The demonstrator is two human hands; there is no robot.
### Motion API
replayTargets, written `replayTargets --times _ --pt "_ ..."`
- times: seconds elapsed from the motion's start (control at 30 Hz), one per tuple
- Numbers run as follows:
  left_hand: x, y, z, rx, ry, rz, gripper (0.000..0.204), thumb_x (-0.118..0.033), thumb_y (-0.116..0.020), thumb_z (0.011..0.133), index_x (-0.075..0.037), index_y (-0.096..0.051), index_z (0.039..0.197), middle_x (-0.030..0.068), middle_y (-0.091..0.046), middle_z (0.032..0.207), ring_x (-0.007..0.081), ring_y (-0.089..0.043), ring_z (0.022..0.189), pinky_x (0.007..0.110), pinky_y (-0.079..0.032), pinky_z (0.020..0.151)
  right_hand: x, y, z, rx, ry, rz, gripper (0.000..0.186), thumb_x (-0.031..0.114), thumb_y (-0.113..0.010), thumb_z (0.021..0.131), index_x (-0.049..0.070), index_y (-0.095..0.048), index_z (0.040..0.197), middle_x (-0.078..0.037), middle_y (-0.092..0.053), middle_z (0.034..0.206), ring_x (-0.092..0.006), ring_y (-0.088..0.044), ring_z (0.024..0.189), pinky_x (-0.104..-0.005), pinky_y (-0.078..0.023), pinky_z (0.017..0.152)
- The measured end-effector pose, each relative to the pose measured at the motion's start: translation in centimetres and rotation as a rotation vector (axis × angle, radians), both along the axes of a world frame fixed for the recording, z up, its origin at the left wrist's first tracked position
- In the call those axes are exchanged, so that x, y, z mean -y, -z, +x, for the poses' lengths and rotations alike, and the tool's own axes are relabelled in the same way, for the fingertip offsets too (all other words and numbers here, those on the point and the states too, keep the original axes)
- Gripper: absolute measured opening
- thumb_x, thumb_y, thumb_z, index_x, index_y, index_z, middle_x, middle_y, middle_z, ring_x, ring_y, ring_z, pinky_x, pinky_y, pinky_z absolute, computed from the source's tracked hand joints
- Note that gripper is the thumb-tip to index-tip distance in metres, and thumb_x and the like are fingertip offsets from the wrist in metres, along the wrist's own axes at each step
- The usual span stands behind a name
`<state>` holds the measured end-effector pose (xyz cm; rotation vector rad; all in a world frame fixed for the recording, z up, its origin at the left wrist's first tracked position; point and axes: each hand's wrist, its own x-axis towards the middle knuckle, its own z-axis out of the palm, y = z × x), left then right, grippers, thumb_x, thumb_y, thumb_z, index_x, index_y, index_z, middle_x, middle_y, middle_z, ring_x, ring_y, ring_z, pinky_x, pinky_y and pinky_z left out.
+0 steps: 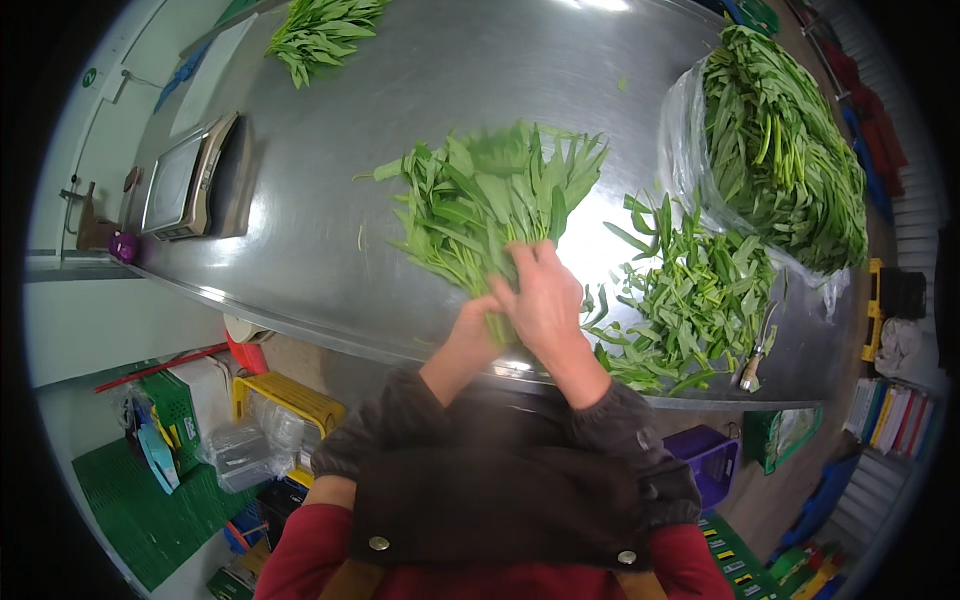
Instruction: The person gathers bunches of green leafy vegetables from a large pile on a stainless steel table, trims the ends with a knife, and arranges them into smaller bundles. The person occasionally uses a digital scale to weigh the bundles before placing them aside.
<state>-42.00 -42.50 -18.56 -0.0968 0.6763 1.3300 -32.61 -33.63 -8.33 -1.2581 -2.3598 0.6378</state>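
Over the near edge of the metal table [310,200], both my hands are on one bunch of long-leaved greens [490,200] that looks like water spinach. My left hand [470,335] is closed around the lower stems. My right hand [545,295] grips the stems just above it, thumb toward the left hand. The leaves fan out away from me and are partly blurred. Close by on the right lies a heap of loose leaves and stems [690,300]. Beyond it, a large mass of the same greens [790,150] sits in a clear plastic bag [680,140].
A scale [180,185] stands at the table's left, and another bunch of greens [320,40] lies at the far left. A curved blade with a handle [755,360] rests by the right near edge. Below are a yellow crate [290,395] and a purple bin [705,465].
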Motion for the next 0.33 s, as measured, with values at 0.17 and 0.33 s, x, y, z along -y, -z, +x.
replayTargets --times 0.17,0.33 --pt "0.3 0.4 -0.3 -0.047 0.016 0.007 0.040 -0.010 -0.050 0.077 0.000 -0.053 0.116 0.0159 -0.061 0.107 0.0309 -0.059 0.105 0.044 -0.047 0.093 -0.2 1.5 0.8 -0.378 0.022 -0.190 0.014 0.005 -0.066 0.078 0.005 -0.064 0.091 -0.011 -0.060 0.087 -0.0284 -0.063 0.077 -0.0354 -0.050 0.071" --pt "-0.5 -1.5 -0.9 0.391 -0.001 -0.068 0.052 -0.030 -0.057 0.086 -0.001 -0.047 0.128 0.0191 -0.055 0.124 0.0318 -0.055 0.113 0.048 -0.036 0.106 1.4 0.9 3.2 -0.444 -0.532 -0.295 0.016 0.007 -0.064 0.083 0.006 -0.063 0.099 -0.015 -0.058 0.118 -0.0275 -0.058 0.109 -0.0333 -0.046 0.091"
